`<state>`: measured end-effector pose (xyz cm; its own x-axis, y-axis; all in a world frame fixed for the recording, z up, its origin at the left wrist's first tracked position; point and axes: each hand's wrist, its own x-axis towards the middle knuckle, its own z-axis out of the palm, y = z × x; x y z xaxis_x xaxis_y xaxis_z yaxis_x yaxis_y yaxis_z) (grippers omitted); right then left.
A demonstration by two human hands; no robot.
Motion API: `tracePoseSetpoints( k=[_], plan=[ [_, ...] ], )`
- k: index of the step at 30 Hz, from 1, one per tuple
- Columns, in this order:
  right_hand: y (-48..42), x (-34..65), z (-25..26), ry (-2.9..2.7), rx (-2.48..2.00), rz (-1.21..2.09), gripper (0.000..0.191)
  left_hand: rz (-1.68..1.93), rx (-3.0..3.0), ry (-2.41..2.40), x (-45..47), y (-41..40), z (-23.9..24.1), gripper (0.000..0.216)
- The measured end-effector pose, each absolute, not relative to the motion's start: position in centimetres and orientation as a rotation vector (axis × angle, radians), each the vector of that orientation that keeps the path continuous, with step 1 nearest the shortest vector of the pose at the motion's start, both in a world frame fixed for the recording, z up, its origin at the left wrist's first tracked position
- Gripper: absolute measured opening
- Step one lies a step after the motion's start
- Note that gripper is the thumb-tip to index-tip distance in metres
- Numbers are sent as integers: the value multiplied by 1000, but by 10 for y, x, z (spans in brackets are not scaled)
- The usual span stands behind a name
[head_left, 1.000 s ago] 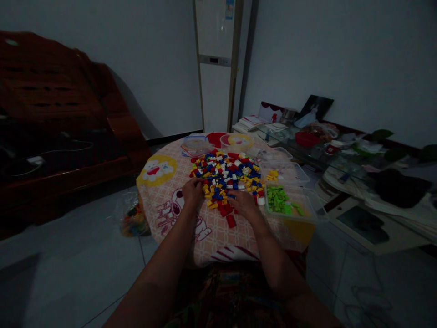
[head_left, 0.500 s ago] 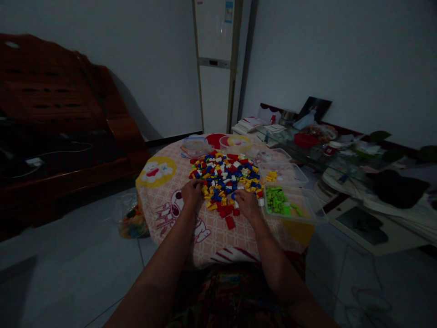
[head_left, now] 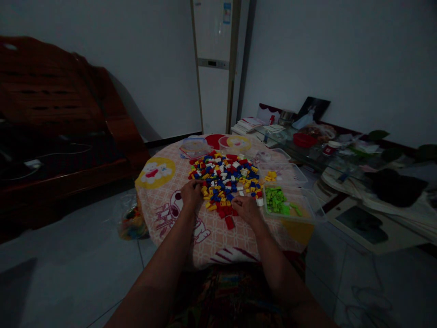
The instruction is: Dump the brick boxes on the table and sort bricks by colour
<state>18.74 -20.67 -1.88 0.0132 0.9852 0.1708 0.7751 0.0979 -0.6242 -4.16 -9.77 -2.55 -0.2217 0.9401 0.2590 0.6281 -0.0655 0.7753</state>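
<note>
A heap of building bricks [head_left: 225, 175] in red, blue, yellow and white lies on the cloth-covered round table [head_left: 218, 246]. At the heap's left edge rests my left hand [head_left: 191, 193], its fingers bent together against the bricks; whatever is between them is too dark to make out. My right hand [head_left: 247, 208] is at the near right edge, thumb and fingertips pinched together, and anything inside them is hidden. Just left of those fingertips are several red bricks [head_left: 229, 222]. A clear plastic box [head_left: 309, 207] holding green bricks [head_left: 277, 200] stands to the right of this hand.
Behind that box, another clear tray [head_left: 290, 173] contains yellow bricks [head_left: 271, 176]. More clear containers [head_left: 196, 146] stand along the table's far side. A cluttered glass shelf [head_left: 287, 139] is at right, a wooden bench [head_left: 68, 118] at left, and a plastic bag [head_left: 131, 221] on the floor.
My right hand has drawn back slightly toward me from the blue and yellow bricks, and its fingers have closed together. My left hand stays at the heap's left edge.
</note>
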Motion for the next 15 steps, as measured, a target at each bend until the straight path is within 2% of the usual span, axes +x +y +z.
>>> tracePoseSetpoints(
  k=[10, 15],
  plan=[
    [-212, 172, 11, -2074, -2036, 379, 37, 1142, 1695, 1860, -44, -95, -29, 33],
    [-212, 168, 9, -2065, -2037, 329, 37, 1146, 1704, 1840, -45, -94, -33, 33]
  ],
)
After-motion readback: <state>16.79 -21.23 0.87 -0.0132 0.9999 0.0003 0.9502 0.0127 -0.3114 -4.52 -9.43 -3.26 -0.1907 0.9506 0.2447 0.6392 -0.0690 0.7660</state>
